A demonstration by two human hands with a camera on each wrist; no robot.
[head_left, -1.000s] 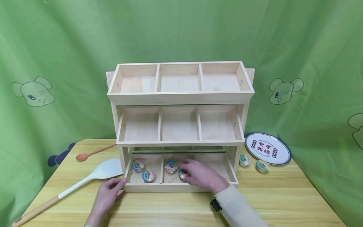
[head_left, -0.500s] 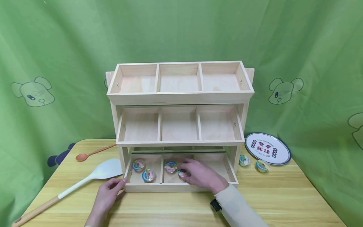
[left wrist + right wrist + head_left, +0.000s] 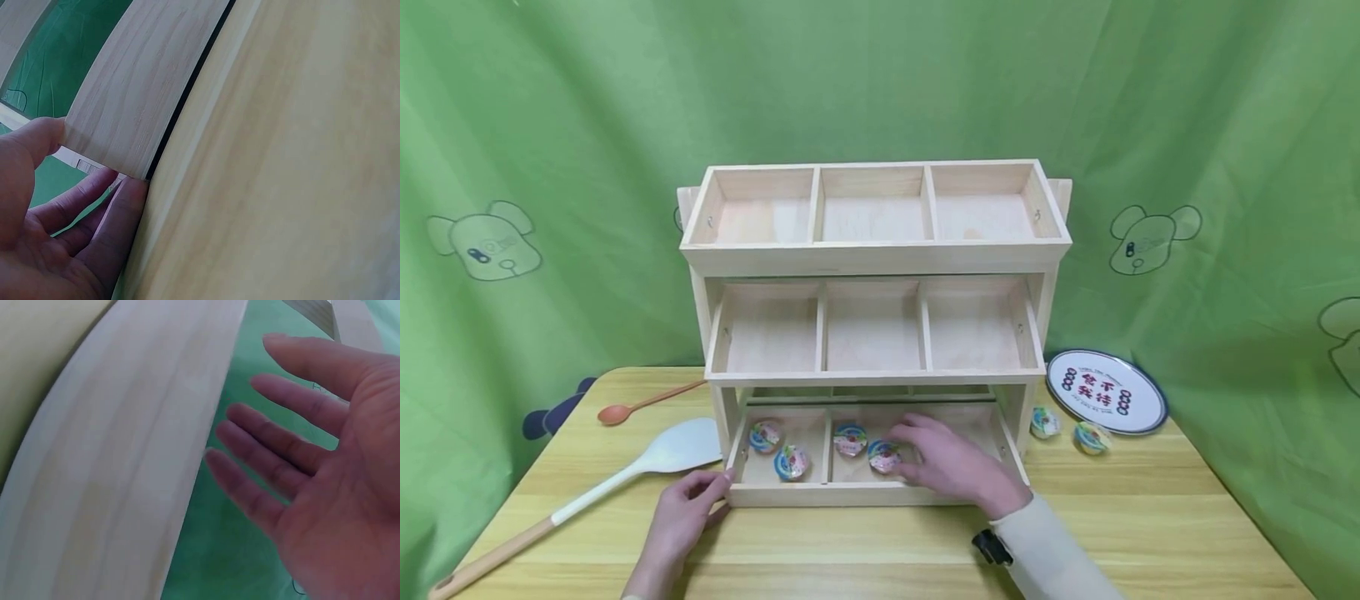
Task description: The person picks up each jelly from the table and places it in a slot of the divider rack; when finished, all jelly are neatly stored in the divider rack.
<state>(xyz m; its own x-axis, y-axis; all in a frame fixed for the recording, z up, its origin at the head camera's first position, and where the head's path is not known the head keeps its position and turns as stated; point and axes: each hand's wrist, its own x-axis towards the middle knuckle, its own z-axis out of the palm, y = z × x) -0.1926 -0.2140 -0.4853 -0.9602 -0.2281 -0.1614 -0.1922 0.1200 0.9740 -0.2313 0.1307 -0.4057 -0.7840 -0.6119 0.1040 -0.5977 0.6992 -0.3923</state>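
Note:
A wooden three-tier rack (image 3: 876,259) has three compartments in each of its top and middle trays. In the head view my left hand (image 3: 683,510) is at the left front corner of the bottom tray (image 3: 880,496); in the left wrist view its thumb and fingers hold that corner. Over the bottom tray my right hand (image 3: 951,462) has straightened fingers and nothing in them. Just left of its fingertips lies a small foil-lidded jelly cup (image 3: 883,457), beside another jelly cup (image 3: 850,440). The tray's left compartment holds two more, a rear cup (image 3: 766,436) and a front cup (image 3: 791,462).
Right of the rack, two jelly cups, one upright-looking (image 3: 1045,422) and one tilted (image 3: 1092,437), lie by an oval plate (image 3: 1107,392). On the left are a white spatula (image 3: 679,447) with a wooden handle and an orange spoon (image 3: 616,414). A green curtain (image 3: 880,75) hangs behind.
My right hand has let go of the jelly cup in the middle compartment and moved slightly right, its fingers straightening. The cup stays in the tray. My left hand keeps its place.

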